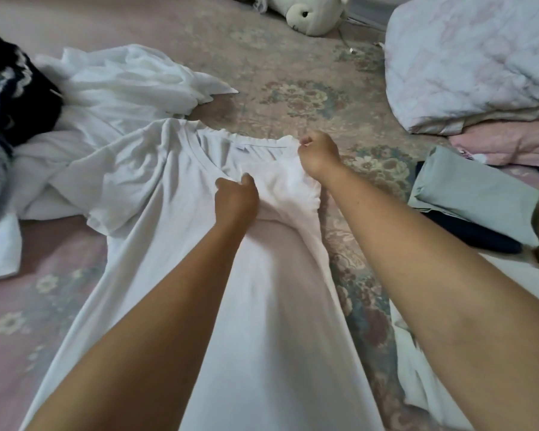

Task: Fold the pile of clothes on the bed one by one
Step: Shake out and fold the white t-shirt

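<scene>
White cotton T-shirt (175, 231) is spread flat on the pink floral bedsheet (293, 88). Its folded-in right sleeve is pinched by the left hand (237, 200), its shoulder edge gripped by the right hand (319, 154).

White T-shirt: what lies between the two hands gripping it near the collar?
In the head view, only the white T-shirt itself: a bunched fold of its shoulder fabric spans from the left hand to the right hand. Nothing else sits between them.
</scene>
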`<state>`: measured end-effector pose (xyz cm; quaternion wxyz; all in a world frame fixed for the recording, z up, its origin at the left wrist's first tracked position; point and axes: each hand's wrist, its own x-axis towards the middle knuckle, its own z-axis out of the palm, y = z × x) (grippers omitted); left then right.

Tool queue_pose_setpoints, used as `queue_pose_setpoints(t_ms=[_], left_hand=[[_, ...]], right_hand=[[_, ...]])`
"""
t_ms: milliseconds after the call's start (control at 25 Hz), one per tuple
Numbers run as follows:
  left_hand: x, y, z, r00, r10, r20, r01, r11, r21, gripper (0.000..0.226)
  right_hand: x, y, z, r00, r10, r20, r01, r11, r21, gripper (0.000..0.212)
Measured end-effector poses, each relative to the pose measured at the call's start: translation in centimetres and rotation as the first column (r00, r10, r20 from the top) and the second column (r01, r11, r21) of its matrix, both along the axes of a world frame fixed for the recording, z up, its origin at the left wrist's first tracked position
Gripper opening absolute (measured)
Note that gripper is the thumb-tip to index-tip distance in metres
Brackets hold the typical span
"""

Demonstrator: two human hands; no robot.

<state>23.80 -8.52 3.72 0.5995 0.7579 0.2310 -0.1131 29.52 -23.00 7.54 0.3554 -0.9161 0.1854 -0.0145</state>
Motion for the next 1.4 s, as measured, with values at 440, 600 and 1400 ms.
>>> queue_pose_setpoints(t_ms=[440, 600, 1400], left_hand=[[1.0, -2.6, 1.2, 0.972, -0.139, 0.188, 0.066, 0.934, 0.351, 0.049], [1.2, 0.2, 1.8, 0.911, -0.058, 0.408, -0.109, 0.921, 0.374, 0.049], [6.3, 3.2, -0.6, 0.898, 0.053, 0.437, -0.196, 0.938, 0.288, 0.024]], right_hand=[[2.4, -5.8, -5.1, 0.998, 0.031, -0.06, -0.043, 0.975, -0.219, 0.027], [3.4, -4.7, -4.6, 0.977, 0.197, 0.087, -0.164, 0.941, -0.296, 0.016], [7.5, -4.1, -5.0, 0.948, 0.264, -0.177, -0.318, 0.783, -0.534, 0.028]])
